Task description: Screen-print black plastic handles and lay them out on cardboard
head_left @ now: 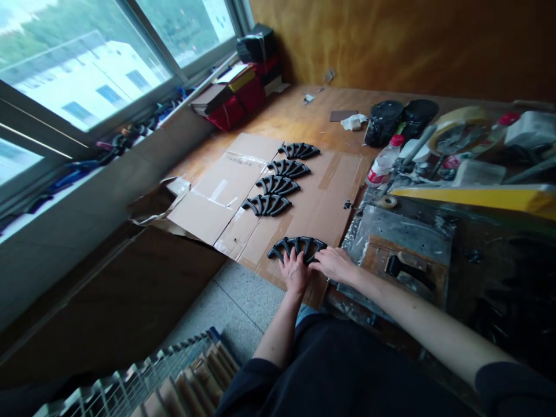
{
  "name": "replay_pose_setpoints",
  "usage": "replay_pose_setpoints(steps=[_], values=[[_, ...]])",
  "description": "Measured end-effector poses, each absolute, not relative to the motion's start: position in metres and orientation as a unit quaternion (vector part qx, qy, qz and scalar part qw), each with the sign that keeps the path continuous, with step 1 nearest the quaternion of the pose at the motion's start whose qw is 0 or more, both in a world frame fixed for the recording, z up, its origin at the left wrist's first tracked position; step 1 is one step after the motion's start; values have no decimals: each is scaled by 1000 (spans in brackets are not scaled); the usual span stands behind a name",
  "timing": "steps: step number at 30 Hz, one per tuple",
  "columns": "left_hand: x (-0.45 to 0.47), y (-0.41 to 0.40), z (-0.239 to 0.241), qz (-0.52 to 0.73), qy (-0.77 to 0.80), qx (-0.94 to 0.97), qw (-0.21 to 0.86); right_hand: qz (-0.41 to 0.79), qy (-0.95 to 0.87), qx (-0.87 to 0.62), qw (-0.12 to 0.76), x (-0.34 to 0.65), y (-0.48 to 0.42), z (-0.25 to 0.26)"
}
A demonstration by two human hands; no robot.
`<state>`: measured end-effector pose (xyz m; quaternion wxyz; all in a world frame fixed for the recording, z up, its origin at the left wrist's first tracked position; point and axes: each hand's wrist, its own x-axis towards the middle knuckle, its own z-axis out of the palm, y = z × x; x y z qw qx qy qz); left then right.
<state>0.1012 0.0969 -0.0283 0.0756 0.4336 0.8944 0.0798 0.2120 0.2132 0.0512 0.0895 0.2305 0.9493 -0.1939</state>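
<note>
On the flattened cardboard (pixel 304 200) near its front edge lies a black fan-shaped row of curved ribs (pixel 299 242); whether it is one piece or several set side by side, I cannot tell. My left hand (pixel 295 272) rests on its near side with the fingers spread. At its right end, my right hand (pixel 336 265) has its fingers bent and closed on the black piece, the fingertips partly hidden. Farther back, several similar black fans (pixel 278 185) lie in a slanting line on the cardboard.
At right are a plastic bottle with a red cap (pixel 386 159), black containers (pixel 384 121), a tape roll (pixel 388 201) and a black-handled tool (pixel 408 271) on a stained board. Red and dark bundles (pixel 234 104) stand by the window. A wire rack (pixel 130 376) is at lower left.
</note>
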Motion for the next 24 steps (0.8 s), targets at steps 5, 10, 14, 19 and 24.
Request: replay_pose_setpoints(steps=[5,10,14,19,24], values=[[41,80,-24,85,846,516,108,-246,946,165,129,148,200,51],[-74,73,-21,82,831,547,59,-300,948,65,85,120,177,56],[-155,80,-23,42,823,562,73,-323,940,48,99,131,170,69],[-168,81,-21,0,815,574,86,-344,934,83,42,184,189,74],[-118,82,-11,59,850,523,12,-279,921,245,-117,290,245,60]])
